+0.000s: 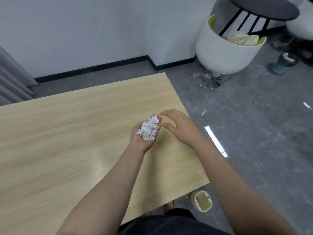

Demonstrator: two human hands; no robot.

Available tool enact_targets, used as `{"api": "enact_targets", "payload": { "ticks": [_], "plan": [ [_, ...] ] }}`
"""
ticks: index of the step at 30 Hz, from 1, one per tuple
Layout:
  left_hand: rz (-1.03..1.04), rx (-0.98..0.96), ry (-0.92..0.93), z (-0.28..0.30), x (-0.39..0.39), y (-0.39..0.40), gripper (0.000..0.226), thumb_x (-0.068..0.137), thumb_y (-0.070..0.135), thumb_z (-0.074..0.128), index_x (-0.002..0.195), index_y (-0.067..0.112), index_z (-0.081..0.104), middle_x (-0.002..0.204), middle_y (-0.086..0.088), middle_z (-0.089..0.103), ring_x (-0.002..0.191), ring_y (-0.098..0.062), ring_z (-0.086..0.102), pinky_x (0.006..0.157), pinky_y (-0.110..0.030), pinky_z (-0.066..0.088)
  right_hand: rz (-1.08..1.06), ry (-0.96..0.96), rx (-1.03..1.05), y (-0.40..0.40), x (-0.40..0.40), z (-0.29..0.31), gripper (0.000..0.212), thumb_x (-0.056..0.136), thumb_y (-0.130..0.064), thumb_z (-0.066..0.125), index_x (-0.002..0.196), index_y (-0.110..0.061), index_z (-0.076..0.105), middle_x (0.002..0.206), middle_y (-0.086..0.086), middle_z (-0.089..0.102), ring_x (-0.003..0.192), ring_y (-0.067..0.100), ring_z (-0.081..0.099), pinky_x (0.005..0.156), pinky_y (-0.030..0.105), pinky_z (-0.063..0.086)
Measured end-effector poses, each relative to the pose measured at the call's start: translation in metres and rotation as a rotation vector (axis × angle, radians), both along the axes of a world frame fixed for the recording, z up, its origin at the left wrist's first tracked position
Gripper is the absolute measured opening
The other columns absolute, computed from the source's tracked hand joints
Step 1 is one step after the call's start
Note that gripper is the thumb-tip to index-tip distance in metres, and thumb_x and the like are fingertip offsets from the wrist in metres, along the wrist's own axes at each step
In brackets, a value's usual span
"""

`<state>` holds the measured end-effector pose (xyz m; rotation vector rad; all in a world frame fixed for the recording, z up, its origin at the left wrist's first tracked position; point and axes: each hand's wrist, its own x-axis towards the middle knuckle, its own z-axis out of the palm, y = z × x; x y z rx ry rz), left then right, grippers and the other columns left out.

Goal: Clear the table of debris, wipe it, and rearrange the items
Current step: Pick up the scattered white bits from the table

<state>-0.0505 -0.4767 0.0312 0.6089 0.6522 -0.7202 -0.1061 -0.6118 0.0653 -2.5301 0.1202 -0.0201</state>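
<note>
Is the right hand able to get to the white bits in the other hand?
Probably yes. The right hand hovers open right beside the white bits, which lie heaped in the upturned left hand above the table. Nothing sits between them.

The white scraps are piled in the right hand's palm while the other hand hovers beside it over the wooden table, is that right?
Not quite. The head view shows the white scraps piled in the left hand palm; the right hand hovers beside it over the wooden table.
</note>
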Motion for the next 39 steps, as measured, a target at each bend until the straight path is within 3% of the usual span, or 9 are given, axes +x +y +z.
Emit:
{"api": "enact_targets", "payload": {
  "ticks": [2,4,7,11,17,22,25,28,39],
  "plan": [
    [-0.036,-0.152,0.055,-0.003,-0.004,-0.003,0.038,0.09,0.006,0.033,0.117,-0.012,0.053,0.127,-0.024,0.055,0.122,-0.031,0.049,0.106,-0.036,0.036,-0.043,0.014,-0.006,-0.009,-0.016,0.0,0.04,0.092,-0.035,0.056,0.129,-0.02,0.053,0.131,-0.003,0.054,0.122,0.014,0.047,0.102,0.038,0.04],
    [-0.063,-0.174,0.097,-0.004,-0.011,-0.013,0.038,0.093,0.008,0.03,0.113,-0.012,0.055,0.129,-0.022,0.053,0.119,-0.031,0.051,0.106,-0.037,0.035,-0.084,0.018,-0.015,-0.018,-0.034,0.002,0.04,0.092,-0.033,0.056,0.129,-0.018,0.053,0.132,-0.001,0.053,0.124,0.015,0.046,0.104,0.035,0.038],
    [-0.145,-0.08,-0.016,0.009,-0.037,-0.034,0.038,0.095,0.002,0.028,0.127,-0.011,0.046,0.132,-0.017,0.05,0.115,-0.027,0.052,0.099,-0.029,0.042,-0.142,0.028,-0.028,-0.032,-0.064,0.006,0.04,0.094,-0.029,0.055,0.131,-0.016,0.052,0.135,0.001,0.051,0.126,0.015,0.043,0.103,0.025,0.03],
    [-0.235,-0.154,0.035,0.006,-0.067,-0.06,0.039,0.079,0.003,0.038,0.108,-0.017,0.055,0.135,-0.023,0.047,0.131,-0.031,0.04,0.102,-0.04,0.036,-0.205,0.019,-0.01,-0.051,-0.108,0.005,0.036,0.093,-0.027,0.055,0.128,-0.017,0.054,0.131,-0.001,0.054,0.121,0.015,0.048,0.102,0.031,0.038],
    [-0.308,-0.214,-0.001,-0.001,-0.125,-0.106,0.038,0.075,0.004,0.04,0.094,-0.019,0.063,0.106,-0.03,0.062,0.107,-0.034,0.054,0.105,-0.04,0.034,-0.271,0.03,0.016,-0.082,-0.182,0.001,0.038,0.093,-0.026,0.055,0.13,-0.019,0.054,0.13,-0.001,0.055,0.119,0.016,0.049,0.1,0.035,0.04],
    [-0.446,-0.231,-0.065,-0.008,-0.175,-0.143,0.035,0.072,0.008,0.044,0.086,-0.011,0.071,0.1,-0.023,0.067,0.095,-0.029,0.061,0.097,-0.035,0.043,-0.309,0.053,-0.036,-0.104,-0.247,-0.004,0.043,0.094,-0.026,0.054,0.135,-0.015,0.048,0.137,0.001,0.05,0.125,0.017,0.044,0.104,0.024,0.029],
    [-0.515,-0.257,-0.05,-0.011,-0.206,-0.163,0.028,0.064,0.003,0.053,0.081,-0.009,0.072,0.094,-0.022,0.069,0.088,-0.03,0.067,0.094,-0.037,0.047,-0.352,0.071,-0.051,-0.116,-0.284,-0.011,0.041,0.094,-0.027,0.053,0.134,-0.015,0.049,0.138,0.002,0.05,0.126,0.018,0.043,0.107,0.028,0.028],
    [-0.568,-0.246,-0.002,-0.018,-0.233,-0.181,0.036,0.074,0.005,0.04,0.083,-0.011,0.071,0.094,-0.024,0.068,0.091,-0.032,0.065,0.102,-0.037,0.04,-0.417,0.088,-0.044,-0.126,-0.319,-0.02,0.042,0.094,-0.028,0.053,0.134,-0.015,0.049,0.138,0.003,0.05,0.128,0.02,0.042,0.11,0.032,0.029],
    [-0.881,-0.258,0.149,-0.058,-0.295,-0.22,0.053,0.099,0.016,0.028,0.084,-0.016,0.068,0.093,-0.028,0.068,0.087,-0.035,0.066,0.097,-0.038,0.042,-0.787,0.118,-0.005,-0.125,-0.398,-0.068,0.044,0.095,-0.032,0.051,0.137,-0.021,0.045,0.141,0.003,0.046,0.13,0.02,0.04,0.11,0.037,0.032]
  ]
}}
